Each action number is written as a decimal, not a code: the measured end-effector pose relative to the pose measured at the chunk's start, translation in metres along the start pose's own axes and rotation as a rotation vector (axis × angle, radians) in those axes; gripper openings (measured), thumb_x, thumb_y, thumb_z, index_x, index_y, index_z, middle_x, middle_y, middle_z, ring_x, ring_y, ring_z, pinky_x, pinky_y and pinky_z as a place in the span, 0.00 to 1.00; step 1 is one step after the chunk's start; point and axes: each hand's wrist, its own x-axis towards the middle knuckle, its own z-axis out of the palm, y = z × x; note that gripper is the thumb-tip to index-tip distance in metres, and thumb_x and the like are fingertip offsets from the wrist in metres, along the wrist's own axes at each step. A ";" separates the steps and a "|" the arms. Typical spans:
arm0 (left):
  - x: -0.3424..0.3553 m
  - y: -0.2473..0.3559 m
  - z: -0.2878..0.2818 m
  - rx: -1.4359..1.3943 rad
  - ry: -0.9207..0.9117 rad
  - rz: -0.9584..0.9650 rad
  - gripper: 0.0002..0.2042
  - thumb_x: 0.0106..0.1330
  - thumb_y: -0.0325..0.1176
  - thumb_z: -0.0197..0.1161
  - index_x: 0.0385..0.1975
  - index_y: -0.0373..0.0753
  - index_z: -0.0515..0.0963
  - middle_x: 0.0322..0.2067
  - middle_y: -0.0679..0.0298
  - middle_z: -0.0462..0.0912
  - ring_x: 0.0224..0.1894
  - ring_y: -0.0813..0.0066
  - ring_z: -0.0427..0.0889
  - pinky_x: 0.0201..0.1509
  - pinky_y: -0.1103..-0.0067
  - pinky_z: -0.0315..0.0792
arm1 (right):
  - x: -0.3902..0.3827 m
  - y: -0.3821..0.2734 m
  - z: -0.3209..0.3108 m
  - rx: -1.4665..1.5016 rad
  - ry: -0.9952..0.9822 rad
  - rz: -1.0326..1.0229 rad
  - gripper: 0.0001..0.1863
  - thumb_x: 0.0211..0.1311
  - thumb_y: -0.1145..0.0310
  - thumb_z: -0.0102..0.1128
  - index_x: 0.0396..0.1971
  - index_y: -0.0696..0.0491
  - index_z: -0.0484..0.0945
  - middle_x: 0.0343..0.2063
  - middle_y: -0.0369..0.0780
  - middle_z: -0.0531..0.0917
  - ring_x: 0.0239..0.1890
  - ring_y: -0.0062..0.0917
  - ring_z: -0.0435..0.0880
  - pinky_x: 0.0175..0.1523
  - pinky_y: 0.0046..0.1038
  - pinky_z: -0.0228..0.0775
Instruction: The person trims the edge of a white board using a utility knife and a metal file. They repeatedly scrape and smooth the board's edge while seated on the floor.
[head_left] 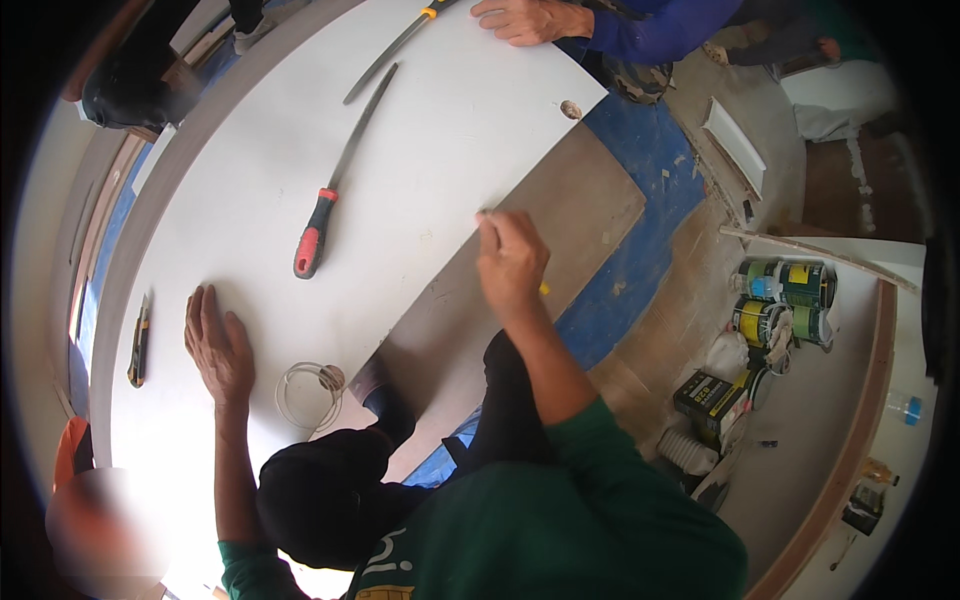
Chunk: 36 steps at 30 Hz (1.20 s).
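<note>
My left hand point(218, 345) lies flat on a large white board point(400, 200), fingers stretched out and holding nothing. At the board's right edge my right hand point(514, 262) is closed, thumb and forefinger pinched at the edge. What it holds, if anything, is hidden; a bit of yellow shows beside the wrist. A file with a red and black handle point(316, 235) rests on the board between my hands. Left of my left hand lies a utility knife point(140, 342). A loose coil of thin pale strip point(300, 395) sits near my left wrist, by a round hole.
Another person's hand point(530, 20) rests on the board's far edge, near a second file point(390, 55) with a yellow and black handle. Below lie a brown panel point(580, 185) and blue floor sheeting point(655, 180). Cans point(805, 285) and a dark box point(708, 395) stand at right.
</note>
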 end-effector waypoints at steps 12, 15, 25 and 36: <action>-0.001 -0.006 0.007 -0.012 -0.003 -0.032 0.23 0.75 0.36 0.52 0.67 0.37 0.68 0.68 0.53 0.68 0.73 0.54 0.63 0.76 0.60 0.54 | 0.065 0.066 -0.014 -0.105 0.042 0.049 0.04 0.61 0.74 0.64 0.30 0.57 0.85 0.31 0.45 0.86 0.34 0.41 0.85 0.40 0.37 0.76; 0.001 0.002 0.007 -0.022 -0.008 -0.039 0.23 0.74 0.37 0.51 0.67 0.37 0.68 0.68 0.53 0.68 0.73 0.55 0.63 0.76 0.60 0.54 | 0.131 0.120 -0.036 -0.204 0.055 0.258 0.05 0.61 0.72 0.66 0.31 0.58 0.86 0.29 0.47 0.87 0.32 0.40 0.86 0.40 0.35 0.75; -0.001 -0.005 0.008 0.007 0.011 -0.021 0.24 0.74 0.39 0.51 0.67 0.36 0.69 0.67 0.52 0.70 0.72 0.54 0.64 0.75 0.61 0.54 | -0.028 -0.022 0.010 -0.008 -0.006 -0.005 0.01 0.62 0.77 0.65 0.33 0.56 0.82 0.29 0.43 0.82 0.33 0.40 0.82 0.36 0.38 0.74; 0.001 -0.007 0.006 -0.022 0.003 -0.027 0.23 0.74 0.35 0.51 0.67 0.34 0.69 0.67 0.50 0.69 0.72 0.52 0.64 0.75 0.59 0.55 | 0.003 0.027 0.012 0.106 0.174 0.068 0.04 0.58 0.79 0.69 0.33 0.60 0.83 0.32 0.44 0.86 0.32 0.36 0.85 0.38 0.33 0.77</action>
